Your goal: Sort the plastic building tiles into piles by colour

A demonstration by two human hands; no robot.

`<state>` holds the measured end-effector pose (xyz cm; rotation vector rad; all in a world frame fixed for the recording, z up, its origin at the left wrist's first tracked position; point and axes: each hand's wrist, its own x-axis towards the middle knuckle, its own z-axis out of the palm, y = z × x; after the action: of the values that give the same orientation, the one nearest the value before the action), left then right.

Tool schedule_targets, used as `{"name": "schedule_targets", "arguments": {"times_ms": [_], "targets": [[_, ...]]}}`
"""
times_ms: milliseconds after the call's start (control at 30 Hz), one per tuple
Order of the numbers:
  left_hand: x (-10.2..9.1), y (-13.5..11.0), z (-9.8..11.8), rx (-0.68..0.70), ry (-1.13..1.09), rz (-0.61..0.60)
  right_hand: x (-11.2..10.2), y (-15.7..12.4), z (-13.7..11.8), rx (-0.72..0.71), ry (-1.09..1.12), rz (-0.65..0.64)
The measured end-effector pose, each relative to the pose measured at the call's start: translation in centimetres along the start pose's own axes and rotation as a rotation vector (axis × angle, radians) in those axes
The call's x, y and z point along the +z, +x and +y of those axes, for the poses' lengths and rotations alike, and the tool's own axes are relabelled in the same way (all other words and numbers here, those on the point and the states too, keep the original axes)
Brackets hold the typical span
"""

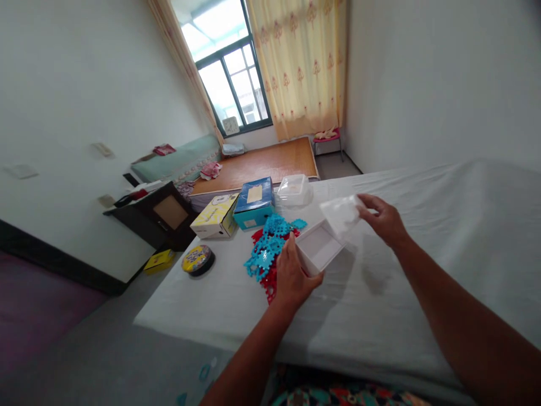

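Observation:
My left hand (293, 276) grips a small white open box (320, 247) by its left side, thumb at the near corner. The box is tilted, and its inside looks bare. My right hand (384, 219) pinches a thin, whitish, see-through sheet (341, 214), likely plastic, just above the box's right edge. Beside my left hand lies a pile of blue and red plastic lattice pieces (270, 248), partly hidden by that hand.
Behind the pile stand a blue box (255, 203), a yellow and white box (215, 216) and a clear plastic container (295, 190). A round yellow and black tin (198, 260) sits near the left edge of the white-covered table (203, 310). A yellow box (159, 261) lies beyond that edge.

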<state>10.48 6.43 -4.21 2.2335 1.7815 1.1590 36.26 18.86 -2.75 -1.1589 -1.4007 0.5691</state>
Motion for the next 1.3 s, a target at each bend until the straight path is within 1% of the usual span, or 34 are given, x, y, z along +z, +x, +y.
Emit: {"name": "schedule_targets", "arguments": {"times_ms": [67,167,267,333,400,467,567,667,700,767,867,933,1000,1067,1133,1233,1300], "targets": [[0.5,0.2,0.2,-0.030,0.034,-0.007,0.1,-0.6,-1.0,-0.081,-0.225,-0.113],[0.4,0.5,0.2,-0.045,0.088,-0.041,1.3,-1.8,-2.0,-0.159,-0.461,-0.229],[0.2,0.5,0.3,-0.042,0.127,-0.078,2.4,-2.5,-2.4,-0.193,-0.594,-0.268],[0.1,0.3,0.2,-0.042,0.142,-0.090,2.5,-2.5,-2.4,-0.193,-0.650,-0.251],[0.1,0.1,0.2,-0.050,0.152,-0.102,2.3,-2.4,-2.2,-0.184,-0.687,-0.230],[0.1,0.1,0.2,-0.060,0.157,-0.118,2.1,-2.4,-1.9,-0.171,-0.711,-0.246],[0.1,0.2,0.4,-0.068,0.165,-0.145,2.5,-2.9,-1.5,-0.190,-0.716,-0.325],[0.0,0.3,0.7,-0.069,0.193,-0.155,3.3,-3.4,-1.2,-0.224,-0.669,-0.398],[-0.1,0.3,0.8,-0.064,0.205,-0.155,3.4,-3.5,-1.0,-0.221,-0.647,-0.399],[-0.3,0.2,0.7,-0.036,0.226,-0.155,3.1,-3.1,-0.7,-0.195,-0.605,-0.349],[-1.5,0.2,0.1,0.034,0.232,-0.158,1.9,-2.2,-0.1,-0.134,-0.574,-0.286],[-2.7,0.6,-0.7,0.076,0.236,-0.133,1.1,-1.9,0.6,-0.064,-0.603,-0.317],[-4.3,1.5,-1.9,0.090,0.253,-0.071,0.9,-2.1,1.5,0.032,-0.642,-0.400],[-5.7,2.8,-3.7,0.078,0.270,0.011,1.3,-2.4,2.4,0.100,-0.663,-0.495],[-6.8,4.2,-5.9,0.062,0.274,0.079,2.0,-2.7,2.8,0.106,-0.686,-0.555],[-7.4,5.9,-9.9,0.044,0.279,0.151,2.7,-1.8,2.5,0.101,-0.696,-0.584],[-7.2,6.4,-12.4,0.042,0.268,0.205,2.6,0.2,1.8,0.133,-0.649,-0.609]]}}
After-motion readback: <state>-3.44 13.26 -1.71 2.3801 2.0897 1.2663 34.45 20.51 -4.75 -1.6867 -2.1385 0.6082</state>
